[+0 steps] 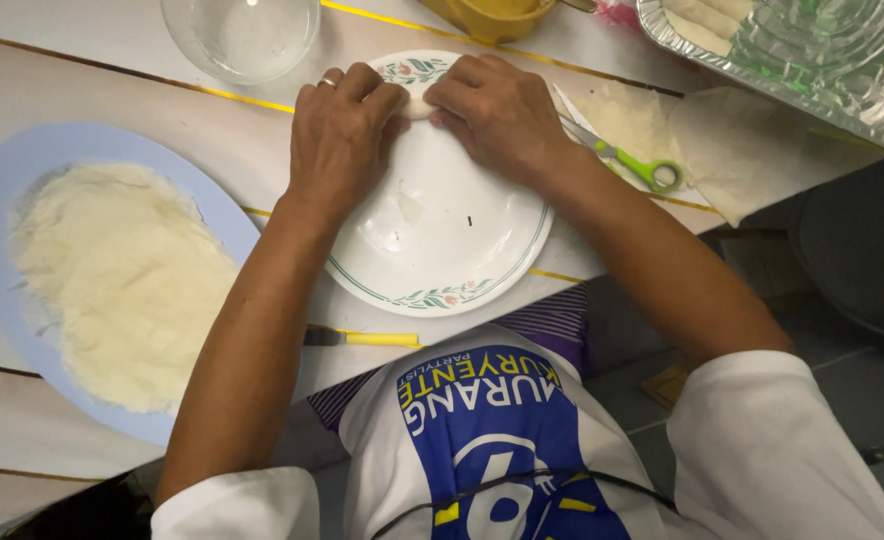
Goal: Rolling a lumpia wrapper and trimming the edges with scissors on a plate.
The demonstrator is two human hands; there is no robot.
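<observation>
Pressing a pale roll [418, 103] on a white plate [442, 250].
Left hand [342, 135] and right hand [497, 115] curl their fingers closed over it, beside a blue plate [2, 180] of wrappers.

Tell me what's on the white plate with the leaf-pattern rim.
Both hands, left hand and right hand, press a small pale roll at the white plate's far edge. Fingers cover most of the roll, so its filling can't be seen. A few smears and specks lie elsewhere.
</observation>
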